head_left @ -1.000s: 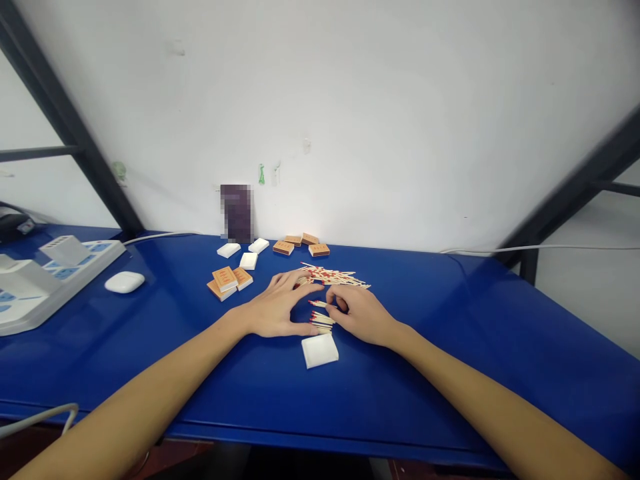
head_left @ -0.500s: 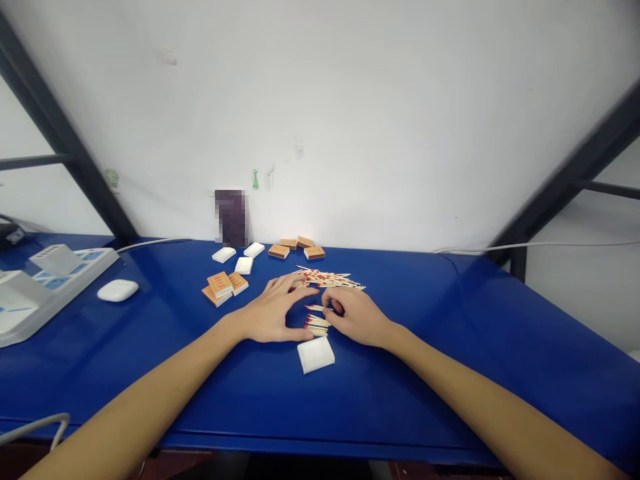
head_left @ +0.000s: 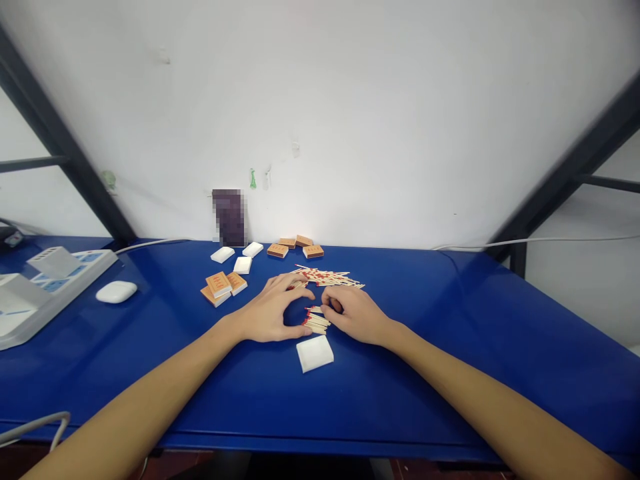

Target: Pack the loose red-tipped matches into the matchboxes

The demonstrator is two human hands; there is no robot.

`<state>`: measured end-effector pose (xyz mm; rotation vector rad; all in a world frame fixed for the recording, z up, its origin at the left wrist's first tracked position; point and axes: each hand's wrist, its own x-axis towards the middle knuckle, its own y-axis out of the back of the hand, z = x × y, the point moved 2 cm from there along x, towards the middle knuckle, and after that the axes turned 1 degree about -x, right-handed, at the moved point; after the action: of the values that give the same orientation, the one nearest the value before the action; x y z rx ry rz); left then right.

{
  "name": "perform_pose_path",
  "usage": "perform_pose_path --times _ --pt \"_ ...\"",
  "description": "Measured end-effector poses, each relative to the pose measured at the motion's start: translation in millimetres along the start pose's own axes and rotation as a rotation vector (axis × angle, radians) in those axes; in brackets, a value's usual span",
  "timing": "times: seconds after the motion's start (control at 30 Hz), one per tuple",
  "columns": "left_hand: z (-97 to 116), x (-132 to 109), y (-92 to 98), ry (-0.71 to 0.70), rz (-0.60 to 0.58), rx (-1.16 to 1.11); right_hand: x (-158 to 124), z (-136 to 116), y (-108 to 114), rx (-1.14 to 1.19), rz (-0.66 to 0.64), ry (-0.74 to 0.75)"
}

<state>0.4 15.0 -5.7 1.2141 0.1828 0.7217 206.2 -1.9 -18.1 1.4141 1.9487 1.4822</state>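
A small group of red-headed matches lies side by side on the blue table between my two hands. My left hand rests to their left, thumb and fingers spread wide, the thumb tip by the match heads. On the other side my right hand is curled, its thumb and forefinger closed at the plain ends of the uppermost matches. Just in front of the group lies an open white matchbox tray. Beyond my hands is a loose heap of matches, partly hidden by my left fingers.
Orange matchbox sleeves lie at left, with more orange matchboxes near the wall. Several white trays sit behind. A white earphone case and a power strip are far left. A pixelated dark panel stands against the wall.
The uppermost matches at my right fingertips have moved closer to the others, narrowing the gap in the group. My left hand keeps nearly the same place. The view has shifted slightly.
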Motion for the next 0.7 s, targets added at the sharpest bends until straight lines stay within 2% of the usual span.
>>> perform_pose_path --times 0.7 --pt "1.3 0.5 -0.2 0.005 0.006 -0.036 -0.3 -0.3 -0.6 -0.011 0.008 -0.013"
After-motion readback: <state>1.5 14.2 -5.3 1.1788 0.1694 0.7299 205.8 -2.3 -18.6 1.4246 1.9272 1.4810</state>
